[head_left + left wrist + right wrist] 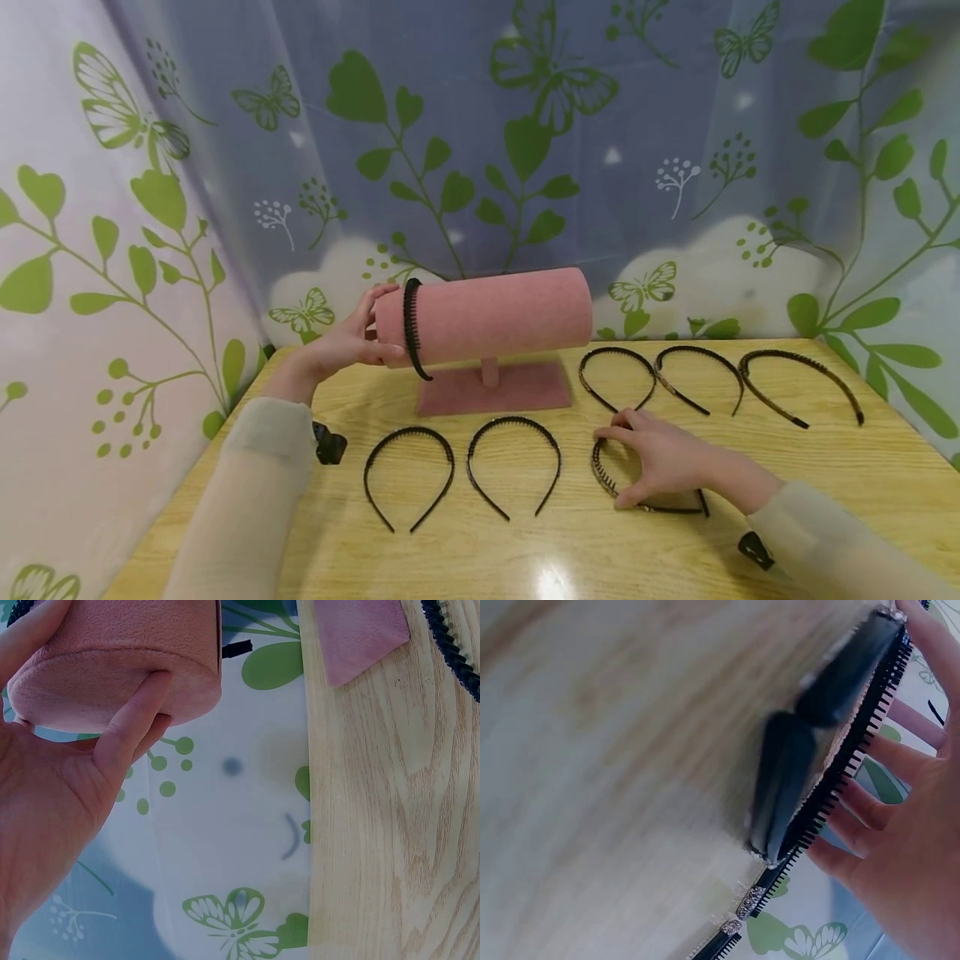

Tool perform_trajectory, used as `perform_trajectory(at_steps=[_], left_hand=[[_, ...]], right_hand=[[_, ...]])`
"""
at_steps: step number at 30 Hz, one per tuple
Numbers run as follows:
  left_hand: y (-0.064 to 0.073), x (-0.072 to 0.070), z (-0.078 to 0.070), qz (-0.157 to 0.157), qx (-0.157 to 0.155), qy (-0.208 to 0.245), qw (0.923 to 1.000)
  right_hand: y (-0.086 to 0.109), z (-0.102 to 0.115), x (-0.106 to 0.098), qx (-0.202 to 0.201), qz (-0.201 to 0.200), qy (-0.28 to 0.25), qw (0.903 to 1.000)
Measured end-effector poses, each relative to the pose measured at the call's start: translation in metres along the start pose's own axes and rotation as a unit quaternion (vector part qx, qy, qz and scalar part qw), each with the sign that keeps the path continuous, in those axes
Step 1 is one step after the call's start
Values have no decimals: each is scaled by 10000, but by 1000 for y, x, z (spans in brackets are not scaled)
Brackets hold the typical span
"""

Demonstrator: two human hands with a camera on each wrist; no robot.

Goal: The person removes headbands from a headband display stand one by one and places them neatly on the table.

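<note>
A pink plush roll [502, 317] sits on a stand with a flat pink base [532, 390]. My left hand [337, 337] grips the roll's left end; in the left wrist view the thumb [135, 720] lies against its round end face. A black toothed headband [410, 325] hangs over the roll close beside those fingers. At the front right, my right hand [667, 458] holds another headband [599, 471] by its band, thumb and fingers at its sides. The right wrist view shows this headband's comb teeth and sparkly trim [840, 761], with fingers behind the teeth.
Two headbands lie in front of the stand, one on the left [409, 429] and one beside it [514, 419]. Three more, including a thick braided one [806, 356], lie at the back right of the wooden table [480, 558]. A patterned curtain [465, 100] surrounds the table.
</note>
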State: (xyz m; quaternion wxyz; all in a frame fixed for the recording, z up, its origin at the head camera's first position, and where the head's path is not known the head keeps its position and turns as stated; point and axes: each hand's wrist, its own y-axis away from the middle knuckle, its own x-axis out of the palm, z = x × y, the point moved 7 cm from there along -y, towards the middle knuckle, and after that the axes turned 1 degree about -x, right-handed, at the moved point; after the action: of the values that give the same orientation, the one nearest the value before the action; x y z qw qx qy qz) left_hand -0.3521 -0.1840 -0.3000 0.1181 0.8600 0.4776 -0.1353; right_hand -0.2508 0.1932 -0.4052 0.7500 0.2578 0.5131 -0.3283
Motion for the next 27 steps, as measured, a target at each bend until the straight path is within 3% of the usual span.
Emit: perform_trajectory(at_steps=[4, 12, 19, 27], left_hand=[[0, 0, 2, 14, -20, 46, 10000], [-1, -1, 3, 37, -8, 67, 10000], [0, -1, 1, 14, 8, 17, 10000], [-1, 0, 1, 59, 3, 79, 10000]], right_hand=[[4, -2, -1, 156, -60, -241, 9996], [29, -26, -30, 35, -849, -959, 9918], [50, -62, -39, -33, -725, -1514, 9858], [49, -68, -32, -667, -506, -1831, 9795]])
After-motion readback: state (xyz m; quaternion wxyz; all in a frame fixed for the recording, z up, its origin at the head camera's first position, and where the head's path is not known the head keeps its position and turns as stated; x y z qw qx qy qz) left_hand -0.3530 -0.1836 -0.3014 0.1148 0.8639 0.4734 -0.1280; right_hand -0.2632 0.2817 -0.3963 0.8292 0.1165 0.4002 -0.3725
